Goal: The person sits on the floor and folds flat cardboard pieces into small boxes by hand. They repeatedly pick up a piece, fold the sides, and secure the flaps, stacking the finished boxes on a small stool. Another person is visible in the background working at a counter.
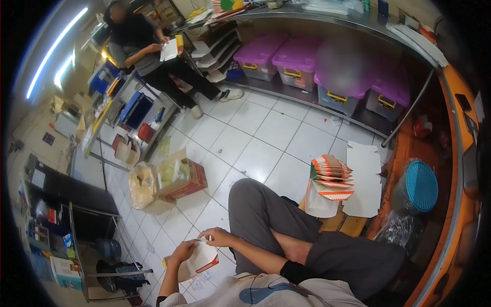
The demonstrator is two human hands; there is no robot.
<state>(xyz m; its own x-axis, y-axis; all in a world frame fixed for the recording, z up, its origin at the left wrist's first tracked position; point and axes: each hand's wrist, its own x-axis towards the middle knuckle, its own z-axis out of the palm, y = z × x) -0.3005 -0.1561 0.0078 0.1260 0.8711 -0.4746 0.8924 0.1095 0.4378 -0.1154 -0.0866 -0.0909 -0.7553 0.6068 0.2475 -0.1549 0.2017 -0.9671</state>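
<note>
Left of the grey-trousered knee (pixel 255 204), a flat carton blank (pixel 202 260) sits pinched between both hands: left hand (pixel 182 251) grips its left edge, right hand (pixel 219 237) its upper edge. Its long axis tilts down toward the stacked blanks (pixel 332 177), well apart beyond the knee.

Between the hands, a white carton blank (pixel 203 258) with an orange-red edge; up to their right, an orange-and-white striped stack (pixel 331 177); beyond, purple-lidded bins (pixel 260 51).
</note>
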